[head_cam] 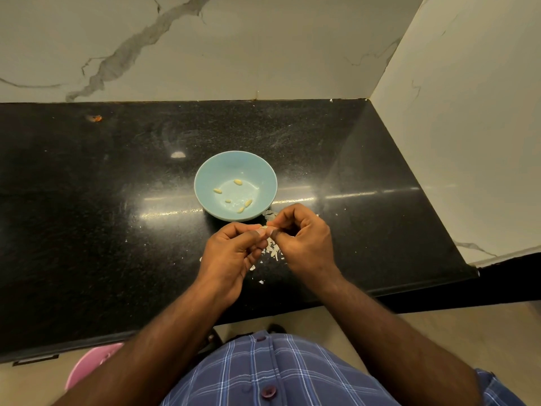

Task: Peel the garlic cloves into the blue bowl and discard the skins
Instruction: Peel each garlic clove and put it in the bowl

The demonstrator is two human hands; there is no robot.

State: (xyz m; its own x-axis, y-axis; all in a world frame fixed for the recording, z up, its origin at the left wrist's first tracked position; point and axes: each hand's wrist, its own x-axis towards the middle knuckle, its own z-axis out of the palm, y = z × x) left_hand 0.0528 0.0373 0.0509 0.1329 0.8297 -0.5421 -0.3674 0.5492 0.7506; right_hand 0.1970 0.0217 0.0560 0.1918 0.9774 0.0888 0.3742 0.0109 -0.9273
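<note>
Blue bowl [205,171] holds five peeled garlic cloves [248,203].

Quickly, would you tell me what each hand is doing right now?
Left hand: fingers curled, pinching the garlic clove.
Right hand: fingers curled, pinching the same garlic clove from the other side.

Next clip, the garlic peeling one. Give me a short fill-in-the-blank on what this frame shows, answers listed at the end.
1. The peeled cloves lie inside the ____ bowl.
2. The number of peeled cloves in the bowl is ____.
3. The left hand and right hand together pinch one garlic clove just ____ the bowl, on the near side.
4. Loose skins lie on the ____ countertop.

Missing words: blue; five; outside; black
</note>
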